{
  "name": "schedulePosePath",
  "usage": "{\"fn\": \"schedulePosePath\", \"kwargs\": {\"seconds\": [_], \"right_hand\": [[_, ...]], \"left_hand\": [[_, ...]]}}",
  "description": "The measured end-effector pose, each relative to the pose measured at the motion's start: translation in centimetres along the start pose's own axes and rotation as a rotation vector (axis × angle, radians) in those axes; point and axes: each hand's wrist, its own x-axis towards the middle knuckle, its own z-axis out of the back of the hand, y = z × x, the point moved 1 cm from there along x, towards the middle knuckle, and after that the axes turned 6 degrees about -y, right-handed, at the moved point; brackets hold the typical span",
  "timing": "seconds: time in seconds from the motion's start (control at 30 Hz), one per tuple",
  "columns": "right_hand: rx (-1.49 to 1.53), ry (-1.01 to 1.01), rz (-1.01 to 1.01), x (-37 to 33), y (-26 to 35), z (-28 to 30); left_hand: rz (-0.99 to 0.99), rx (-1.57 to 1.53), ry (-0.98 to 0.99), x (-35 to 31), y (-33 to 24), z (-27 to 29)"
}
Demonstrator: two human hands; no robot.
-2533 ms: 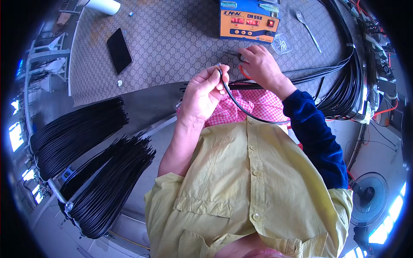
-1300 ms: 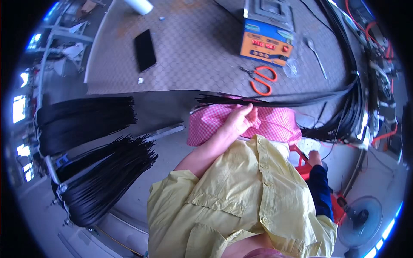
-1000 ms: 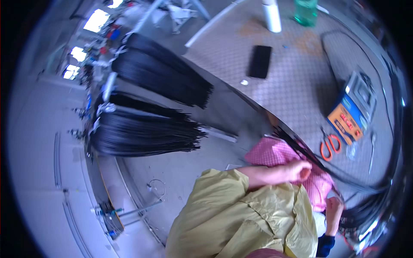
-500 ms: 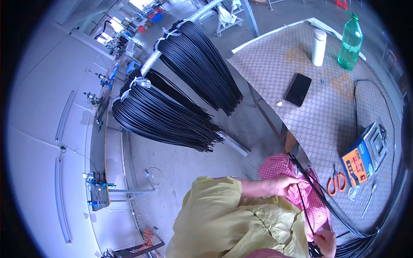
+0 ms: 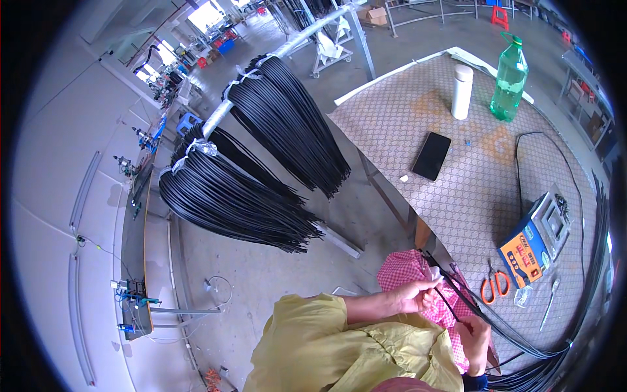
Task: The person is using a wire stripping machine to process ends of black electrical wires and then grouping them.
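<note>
A thin black cable [image 5: 447, 304] runs taut between my hands over a pink checked cloth [image 5: 400, 269] on my lap. My left hand [image 5: 413, 297] is closed in a pinch on the cable's upper stretch; a small whitish bit shows by its fingertips. Lower and to the right, my right hand [image 5: 473, 334] has its fingers curled round the same cable. Beside both hands, more black cables [image 5: 486, 313] pass along the table edge and join a thick bundle [image 5: 548, 366] at the lower right.
On the patterned table [image 5: 470, 215] are orange-handled scissors [image 5: 495, 286], a blue and orange box [image 5: 528, 251], a phone [image 5: 432, 156], a white bottle [image 5: 462, 93] and a green bottle [image 5: 509, 78]. Two hanks of black cable [image 5: 241, 189] hang from a metal rail [image 5: 287, 46] at the left.
My right hand has moved up along the cable, closer to my left hand. The whole view has shifted slightly, so the table things appear lower and further left.
</note>
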Motion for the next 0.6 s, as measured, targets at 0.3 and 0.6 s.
{"fn": "schedulePosePath", "kwargs": {"seconds": [0.3, 0.6], "right_hand": [[0.25, 0.212, -0.366, 0.2, -0.3, 0.1], [0.324, 0.05, -0.286, 0.6, -0.6, -2.7]], "left_hand": [[-0.183, 0.229, -0.09, -0.3, -0.2, 0.4], [-0.849, 1.079, -0.24, -0.6, 0.6, -4.1]]}}
